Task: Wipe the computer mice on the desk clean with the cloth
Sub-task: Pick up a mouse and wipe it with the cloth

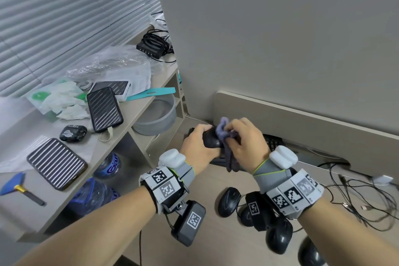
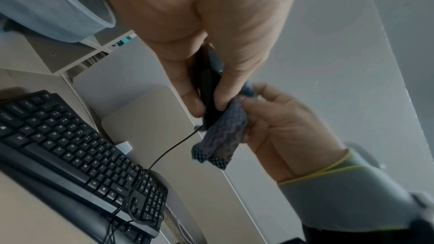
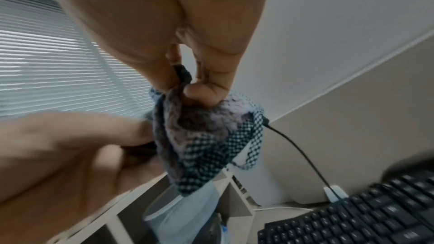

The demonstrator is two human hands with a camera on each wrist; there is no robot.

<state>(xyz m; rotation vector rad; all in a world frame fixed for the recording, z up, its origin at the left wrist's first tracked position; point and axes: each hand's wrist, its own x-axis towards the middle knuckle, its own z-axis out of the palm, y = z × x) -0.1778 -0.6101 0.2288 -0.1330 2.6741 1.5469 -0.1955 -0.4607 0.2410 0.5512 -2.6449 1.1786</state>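
My left hand (image 1: 199, 139) grips a black wired mouse (image 1: 212, 141) and holds it up above the desk. My right hand (image 1: 244, 138) pinches a purple-grey cloth (image 1: 224, 134) and presses it against the mouse's right side. The left wrist view shows my left hand (image 2: 206, 103) with fingers curled round the mouse (image 2: 207, 88), and the cloth (image 2: 223, 136) hanging beside it. In the right wrist view my right hand (image 3: 187, 88) has bunched the cloth (image 3: 202, 136), which covers most of the mouse. Several other black mice (image 1: 229, 201) lie on the desk near my wrists.
A black keyboard (image 2: 70, 147) lies on the desk under my hands, with tangled cables (image 1: 362, 198) to the right. On the left, a shelf unit (image 1: 138, 110) carries phones, power banks and plastic bags. A grey basin (image 1: 159, 119) sits inside it.
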